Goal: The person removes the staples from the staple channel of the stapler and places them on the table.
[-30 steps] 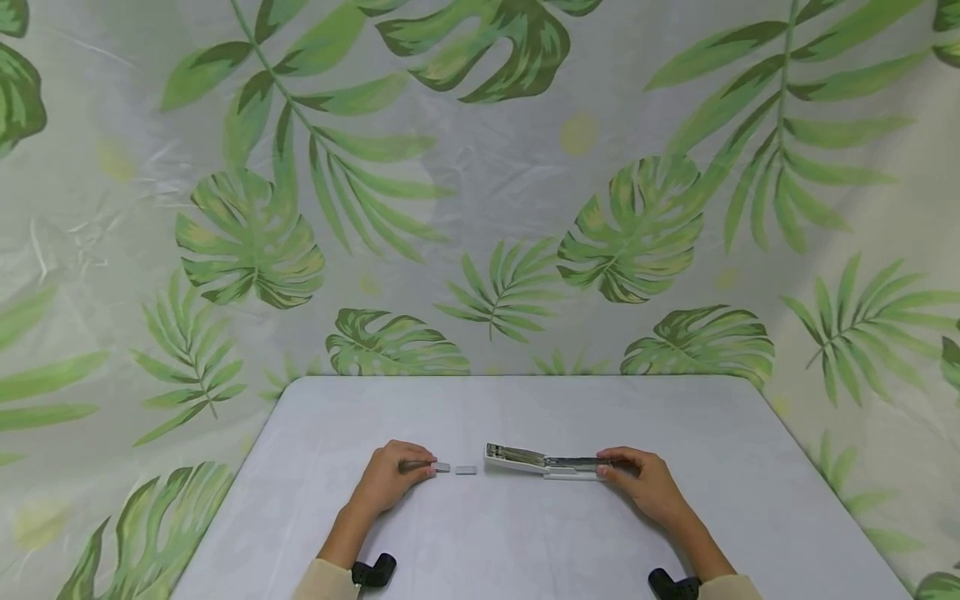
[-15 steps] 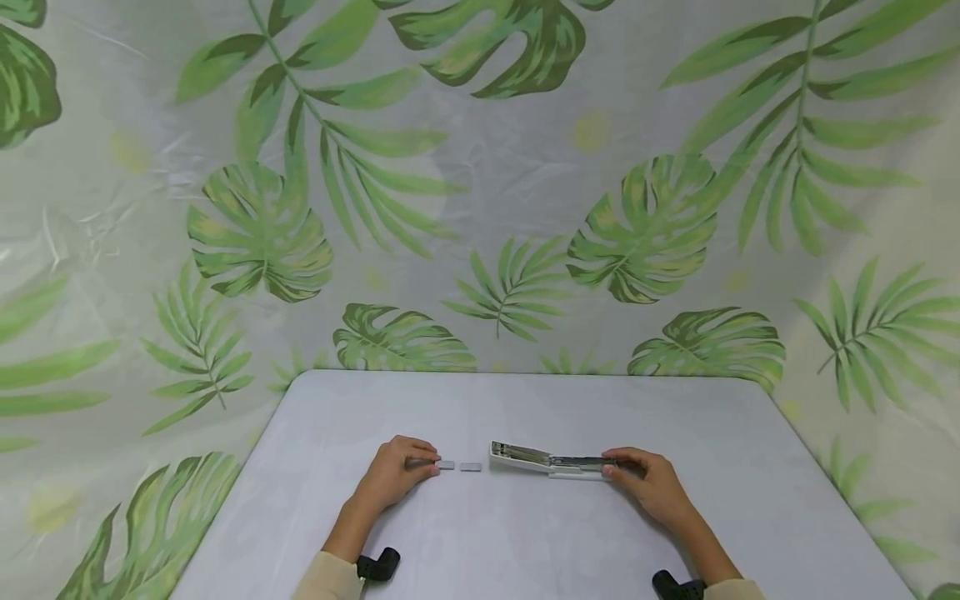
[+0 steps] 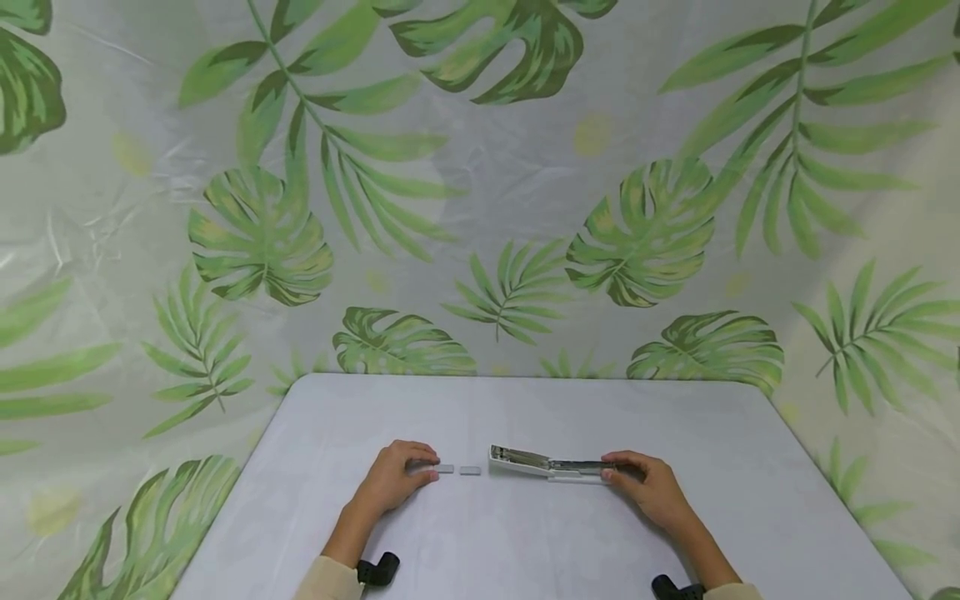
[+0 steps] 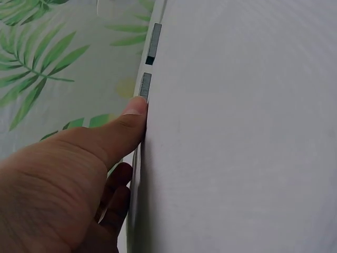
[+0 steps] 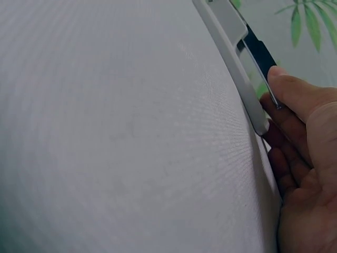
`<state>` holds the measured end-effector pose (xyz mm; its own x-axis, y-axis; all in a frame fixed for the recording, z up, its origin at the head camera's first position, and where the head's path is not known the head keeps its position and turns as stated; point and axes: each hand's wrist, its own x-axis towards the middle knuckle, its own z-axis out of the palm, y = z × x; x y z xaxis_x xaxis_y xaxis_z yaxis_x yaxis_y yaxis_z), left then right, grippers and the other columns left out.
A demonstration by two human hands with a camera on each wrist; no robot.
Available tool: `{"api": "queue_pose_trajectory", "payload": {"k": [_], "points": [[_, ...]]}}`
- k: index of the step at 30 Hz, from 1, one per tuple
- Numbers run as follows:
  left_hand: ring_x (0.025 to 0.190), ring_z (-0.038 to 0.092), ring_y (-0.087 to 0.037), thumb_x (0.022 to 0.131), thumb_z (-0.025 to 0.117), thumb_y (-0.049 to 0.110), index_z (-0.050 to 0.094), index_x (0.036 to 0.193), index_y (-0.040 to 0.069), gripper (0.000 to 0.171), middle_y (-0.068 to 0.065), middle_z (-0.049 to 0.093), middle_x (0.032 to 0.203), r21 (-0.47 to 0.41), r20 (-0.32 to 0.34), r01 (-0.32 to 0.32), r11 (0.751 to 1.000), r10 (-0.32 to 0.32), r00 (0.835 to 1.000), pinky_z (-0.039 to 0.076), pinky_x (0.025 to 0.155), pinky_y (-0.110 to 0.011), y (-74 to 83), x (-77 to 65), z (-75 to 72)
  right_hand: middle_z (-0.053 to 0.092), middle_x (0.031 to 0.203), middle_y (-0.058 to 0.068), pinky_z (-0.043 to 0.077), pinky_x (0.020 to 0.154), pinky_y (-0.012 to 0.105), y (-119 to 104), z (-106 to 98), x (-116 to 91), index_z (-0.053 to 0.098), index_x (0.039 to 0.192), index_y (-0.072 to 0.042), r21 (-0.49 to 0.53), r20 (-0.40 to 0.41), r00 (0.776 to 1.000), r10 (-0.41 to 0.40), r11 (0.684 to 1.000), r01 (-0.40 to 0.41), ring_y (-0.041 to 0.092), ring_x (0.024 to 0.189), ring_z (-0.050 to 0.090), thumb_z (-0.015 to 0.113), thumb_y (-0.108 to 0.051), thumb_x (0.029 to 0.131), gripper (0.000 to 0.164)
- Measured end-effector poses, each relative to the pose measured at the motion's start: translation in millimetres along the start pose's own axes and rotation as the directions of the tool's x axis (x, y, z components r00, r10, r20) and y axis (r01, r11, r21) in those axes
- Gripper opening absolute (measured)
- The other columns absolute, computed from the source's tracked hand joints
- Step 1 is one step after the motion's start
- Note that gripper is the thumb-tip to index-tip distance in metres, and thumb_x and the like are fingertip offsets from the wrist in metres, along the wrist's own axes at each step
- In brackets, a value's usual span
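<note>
Two short grey staple strips lie end to end on the table, a small gap between them. My left hand (image 3: 396, 475) holds the near staple strip (image 3: 445, 469) by its left end, between thumb and fingers; in the left wrist view the thumb (image 4: 136, 108) covers that end. The other staple strip (image 3: 470, 471) lies free to its right. Further right is a white stapler (image 3: 519, 463), folded open so its metal inside shows. My right hand (image 3: 645, 483) pinches the stapler's dark metal rail (image 5: 259, 48) above its white base (image 5: 239, 79); the fingers hide the rail's end.
A white-covered table (image 3: 525, 550) with rounded far corners carries everything. Behind it hangs a leaf-patterned sheet (image 3: 517, 200). Black wrist devices (image 3: 378, 569) sit at both cuffs.
The view has shifted slightly. My left thumb and forefinger stand a little further apart around the strip's end. The stapler and right hand keep their places.
</note>
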<state>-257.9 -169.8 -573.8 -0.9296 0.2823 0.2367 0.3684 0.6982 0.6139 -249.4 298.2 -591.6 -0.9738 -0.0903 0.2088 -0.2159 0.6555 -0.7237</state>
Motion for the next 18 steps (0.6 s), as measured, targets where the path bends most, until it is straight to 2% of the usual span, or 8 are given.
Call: {"api": "queue_pose_trajectory", "payload": {"k": [9, 13, 18], "points": [[0.123, 0.062, -0.029, 0.087, 0.083, 0.02, 0.08, 0.106, 0.018, 0.019, 0.0, 0.074, 0.121, -0.038, 0.011, 0.025, 0.999, -0.024, 1.0, 0.049, 0.106, -0.055, 3.0, -0.9, 0.7, 0.076, 0.115, -0.007, 0.053, 0.097, 0.033, -1.1, 1.2, 0.7, 0.077, 0.115, -0.026, 0.009, -0.006, 1.0, -0.012, 1.0, 0.013, 0.007, 0.108, 0.066, 0.078, -0.04, 0.091, 0.027], [0.123, 0.062, -0.029, 0.088, 0.083, 0.02, 0.079, 0.107, 0.018, 0.02, 0.0, 0.074, 0.123, -0.019, 0.025, 0.025, 1.0, -0.025, 0.999, 0.049, 0.106, -0.054, 0.0, -5.7, 2.0, 0.076, 0.117, -0.004, 0.053, 0.098, 0.033, -3.7, 4.6, -0.8, 0.077, 0.117, -0.023, 0.039, 0.008, 1.0, -0.007, 0.999, 0.007, 0.01, 0.11, 0.067, 0.077, -0.038, 0.093, 0.029], [0.122, 0.062, -0.032, 0.09, 0.08, 0.019, 0.076, 0.114, 0.014, 0.024, -0.003, 0.072, 0.125, 0.003, 0.057, -0.031, 1.0, 0.031, 0.998, 0.049, 0.104, -0.055, -1.0, -11.5, 1.4, 0.075, 0.122, 0.002, 0.052, 0.098, 0.025, -4.5, 7.4, -5.8, 0.072, 0.127, -0.015, 0.08, 0.042, 0.998, -0.046, 0.996, 0.042, 0.014, 0.113, 0.068, 0.075, -0.034, 0.095, 0.037]]}}
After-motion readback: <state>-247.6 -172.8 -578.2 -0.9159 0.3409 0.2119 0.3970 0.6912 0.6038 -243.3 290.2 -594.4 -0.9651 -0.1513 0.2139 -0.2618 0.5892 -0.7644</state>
